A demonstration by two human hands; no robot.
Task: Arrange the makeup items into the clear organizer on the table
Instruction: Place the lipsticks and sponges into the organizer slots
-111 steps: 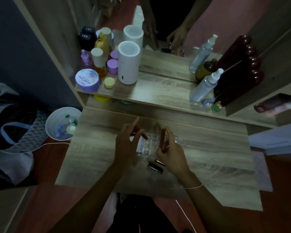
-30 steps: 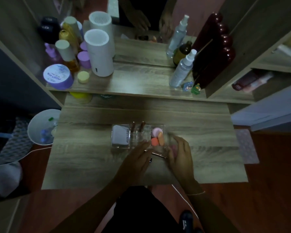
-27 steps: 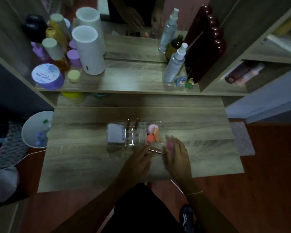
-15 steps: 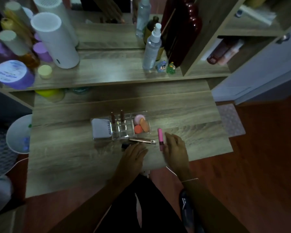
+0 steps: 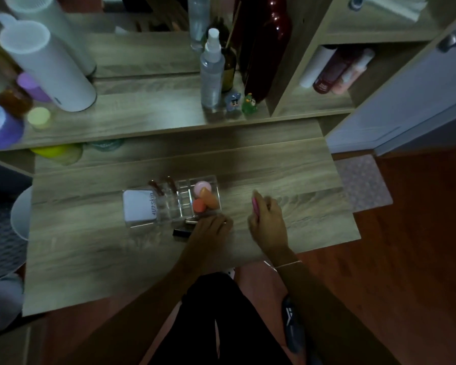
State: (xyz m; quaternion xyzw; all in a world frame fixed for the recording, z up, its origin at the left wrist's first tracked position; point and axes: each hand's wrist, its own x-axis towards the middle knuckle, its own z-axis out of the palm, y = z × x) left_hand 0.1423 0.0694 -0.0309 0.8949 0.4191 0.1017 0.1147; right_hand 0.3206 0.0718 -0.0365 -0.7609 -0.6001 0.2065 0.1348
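Note:
The clear organizer (image 5: 181,204) sits mid-table. It holds a white compact (image 5: 138,208) at its left, two brown lipstick tubes (image 5: 156,187) standing at the back, and pink and orange sponges (image 5: 204,197) at its right. My right hand (image 5: 267,222) is to the right of the organizer, closed on a pink tube (image 5: 255,204). My left hand (image 5: 212,229) rests just in front of the organizer, over a slim metallic stick (image 5: 191,221); whether it grips the stick is hidden. A black tube (image 5: 181,232) lies on the table beside that hand.
A raised shelf behind the table (image 5: 90,254) carries a white cylinder (image 5: 50,72), purple jars (image 5: 0,127), a spray bottle (image 5: 211,75), two small figurines (image 5: 241,102) and a dark red vase (image 5: 269,43). A white bin (image 5: 20,214) stands at the left.
My right hand picked the pink tube up off the table and moved right. My left hand slid over the metallic stick. The camera shifted right and closer.

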